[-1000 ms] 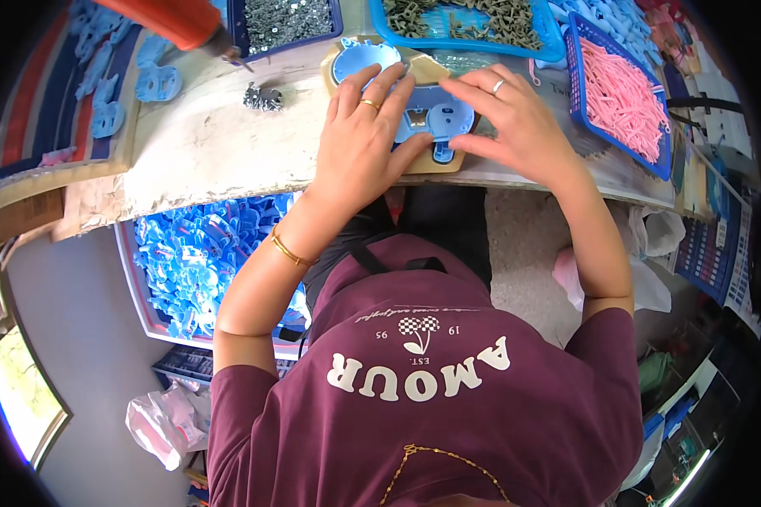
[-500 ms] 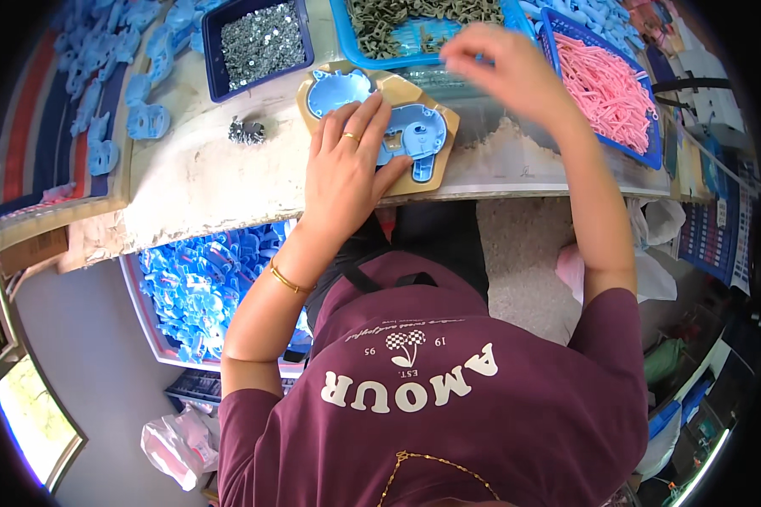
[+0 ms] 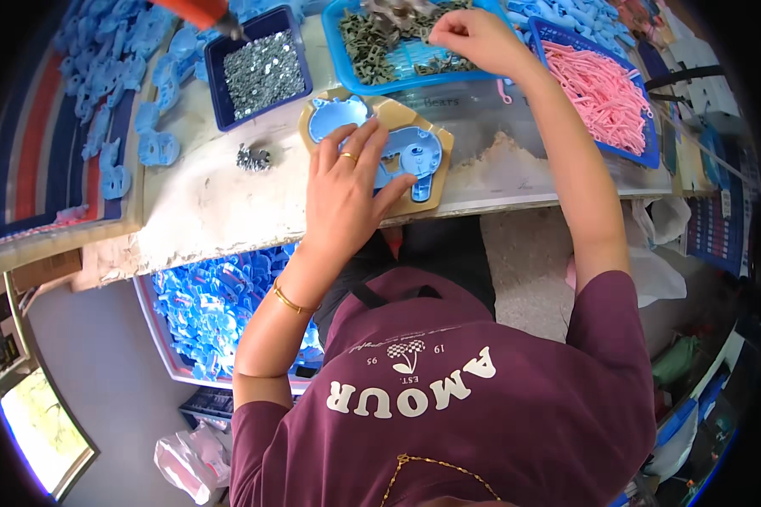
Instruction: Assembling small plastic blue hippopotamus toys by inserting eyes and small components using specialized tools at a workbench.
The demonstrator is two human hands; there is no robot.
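Observation:
My left hand, a ring on one finger, lies with fingers spread over a blue plastic shell seated in a tan holder. The fingertips reach toward a rounded blue shell part in the same holder; the palm hides what is between. My right hand is over a light-blue basket of dark olive-green small parts. Its thumb and fingers are pinched together at the parts; whatever they hold cannot be made out.
A navy tray holds small metal screws, with an orange-red tool above it. A screw clump lies nearby. Pink strips fill a blue basket at right. Blue parts pile at left; more fill a bin below.
My right hand has moved slightly left and its fingers have closed into a pinch. The left hand keeps its place on the shell. The view has tilted, bringing the orange-red tool in.

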